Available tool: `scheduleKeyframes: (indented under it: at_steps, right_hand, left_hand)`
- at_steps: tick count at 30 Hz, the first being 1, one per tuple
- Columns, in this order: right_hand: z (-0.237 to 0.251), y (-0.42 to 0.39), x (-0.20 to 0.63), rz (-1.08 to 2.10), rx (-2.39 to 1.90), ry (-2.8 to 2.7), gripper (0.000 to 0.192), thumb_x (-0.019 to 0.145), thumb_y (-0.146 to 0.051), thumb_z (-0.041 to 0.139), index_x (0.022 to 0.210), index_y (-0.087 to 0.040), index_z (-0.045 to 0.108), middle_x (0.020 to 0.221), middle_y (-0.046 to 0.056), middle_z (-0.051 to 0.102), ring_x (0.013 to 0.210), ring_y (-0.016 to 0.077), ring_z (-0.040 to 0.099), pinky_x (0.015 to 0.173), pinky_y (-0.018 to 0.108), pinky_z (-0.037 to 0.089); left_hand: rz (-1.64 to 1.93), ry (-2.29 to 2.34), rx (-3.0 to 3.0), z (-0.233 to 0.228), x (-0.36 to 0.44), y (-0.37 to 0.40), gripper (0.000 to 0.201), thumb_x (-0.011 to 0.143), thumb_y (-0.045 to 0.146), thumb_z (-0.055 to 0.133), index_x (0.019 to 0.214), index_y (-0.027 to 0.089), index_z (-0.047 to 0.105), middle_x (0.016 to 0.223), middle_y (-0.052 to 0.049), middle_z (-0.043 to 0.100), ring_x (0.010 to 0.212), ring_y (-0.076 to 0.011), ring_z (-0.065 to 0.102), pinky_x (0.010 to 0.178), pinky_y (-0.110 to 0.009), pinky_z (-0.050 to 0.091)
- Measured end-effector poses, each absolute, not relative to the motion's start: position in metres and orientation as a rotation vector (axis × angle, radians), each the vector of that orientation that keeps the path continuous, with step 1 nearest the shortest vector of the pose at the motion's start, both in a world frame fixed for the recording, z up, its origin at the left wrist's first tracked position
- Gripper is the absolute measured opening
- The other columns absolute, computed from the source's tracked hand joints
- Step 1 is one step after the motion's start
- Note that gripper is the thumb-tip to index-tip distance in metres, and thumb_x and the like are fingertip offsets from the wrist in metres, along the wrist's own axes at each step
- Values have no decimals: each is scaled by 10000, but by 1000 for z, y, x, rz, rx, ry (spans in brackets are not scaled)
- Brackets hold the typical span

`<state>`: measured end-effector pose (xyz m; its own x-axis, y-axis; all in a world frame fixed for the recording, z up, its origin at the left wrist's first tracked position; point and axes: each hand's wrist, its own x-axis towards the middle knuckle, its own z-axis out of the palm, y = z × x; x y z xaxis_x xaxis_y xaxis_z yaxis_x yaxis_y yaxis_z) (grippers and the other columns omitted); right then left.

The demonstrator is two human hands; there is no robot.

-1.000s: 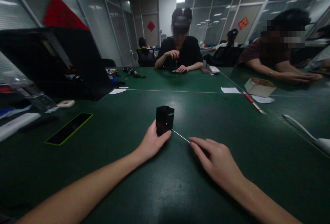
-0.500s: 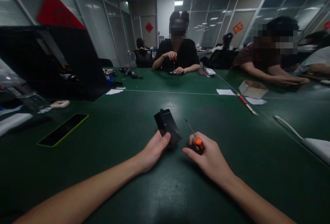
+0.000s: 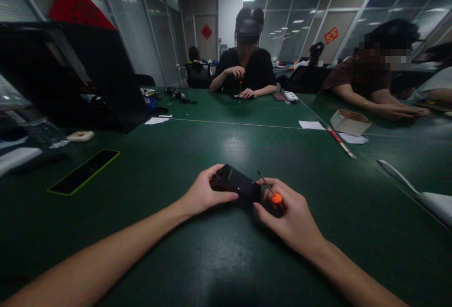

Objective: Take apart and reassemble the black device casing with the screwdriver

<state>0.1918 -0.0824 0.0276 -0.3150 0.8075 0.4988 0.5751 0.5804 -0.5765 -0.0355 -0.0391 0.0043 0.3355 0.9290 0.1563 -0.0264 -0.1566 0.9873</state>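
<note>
Black box (image 3: 236, 185), a small dark casing, lies tilted on the green table (image 3: 219, 260) between a seated person's two bare hands, directly ahead of them at twelve o'clock. Left hand (image 3: 202, 194) wraps around the box's near-left end, thumb pressed along its lower edge and fingers curled over the top. Right hand (image 3: 291, 215) is closed around a small screwdriver (image 3: 272, 194) with an orange collar, its thin metal shaft angled up toward eleven o'clock, the tip just above the box's right end (whether it touches the casing cannot be told from here).

At nine o'clock from the hands, a phone in a lime-green case (image 3: 84, 171) lies face up, well apart from the work. Beyond it, at ten o'clock, stands a large black open case (image 3: 88, 76). Across the table at twelve o'clock, a person in a black top (image 3: 246, 69) holds another orange-tipped tool over a small object. At two o'clock, a second co-worker (image 3: 374, 83) leans forearms on the table near a small cardboard box (image 3: 349, 122), with a red-and-white pen (image 3: 341, 142) and white paper slips (image 3: 311, 125) just beside it.
</note>
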Motion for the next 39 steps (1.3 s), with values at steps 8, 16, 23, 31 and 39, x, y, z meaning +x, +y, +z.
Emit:
scheduleKeyframes:
  at_steps: [8,16,23,31,39]
  right_hand:
    - [22,-77,197,352,-1078,-2081,170,796,-223,634,728,-222,478,1039,101,689,897,218,672,748,324,533]
    - [17,-83,188,444,-1035,-2168,236,811,-212,655,723,-225,437,1090,97,672,954,205,662,797,320,526]
    - [36,-71,218,24,-1119,-2573,344,930,-491,547,766,-192,583,717,38,653,569,154,595,526,259,400]
    - [63,-58,252,-539,-1062,-2722,599,1003,-553,313,643,-188,624,558,33,594,497,147,536,519,277,262]
    - [60,-59,249,-610,-1028,-2702,575,1012,-518,329,645,-188,624,558,19,591,495,148,539,528,278,272]
  left_hand:
    - [991,939,2004,9,-43,-39,498,653,284,806,1129,219,672,1113,-86,688,1040,-271,625,933,-382,453]
    - [921,882,2181,14,-35,-49,405,762,366,748,1140,232,698,1099,-93,706,1001,-261,650,904,-369,464]
    - [879,874,2271,15,-39,-45,341,786,394,730,1090,239,723,1022,-72,725,926,-237,659,823,-340,477]
    - [832,860,2404,10,-43,-41,395,810,444,703,1110,189,672,1052,-82,698,969,-233,621,851,-363,469]
    - [810,870,2415,8,-43,-41,400,829,452,688,1118,179,642,1074,-71,680,985,-213,605,869,-362,467]
